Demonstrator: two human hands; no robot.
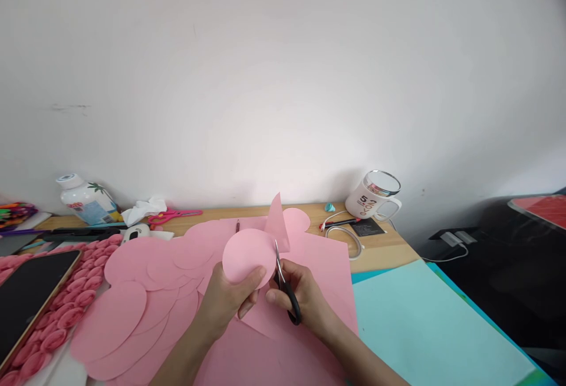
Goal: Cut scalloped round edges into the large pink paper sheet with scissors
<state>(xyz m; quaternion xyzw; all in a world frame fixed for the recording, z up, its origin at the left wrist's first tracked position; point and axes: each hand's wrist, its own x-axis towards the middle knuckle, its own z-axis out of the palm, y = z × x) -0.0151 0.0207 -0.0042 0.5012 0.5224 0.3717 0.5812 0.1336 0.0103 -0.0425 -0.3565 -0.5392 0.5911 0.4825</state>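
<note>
- Left hand (234,294): pinches the paper circle (248,253) low on its face, thumb on top; the circle stands tilted up beyond the thumb.
- Right hand (303,294): fingers curl round the handles of the black scissors (292,303), just beside the left hand. The blades point away from the person, at the circle's right edge.
- A pink offcut (277,227) rises by the blade tips; whether it joins the circle, I cannot tell.
- Counted: one circle in hand, one loose disc (297,220) at the back, two pairs of scissors including the pink scissors (170,215), one mug (365,198), one bottle (91,202), one phone (38,292). The overlapping discs (110,318) on the left hide too much for an exact count.
- Edges: the desk (380,250) meets the wall (283,79) behind; its right edge slants past the mug.
- Room: open air above both hands; pink sheets (327,268) lie beneath them.
</note>
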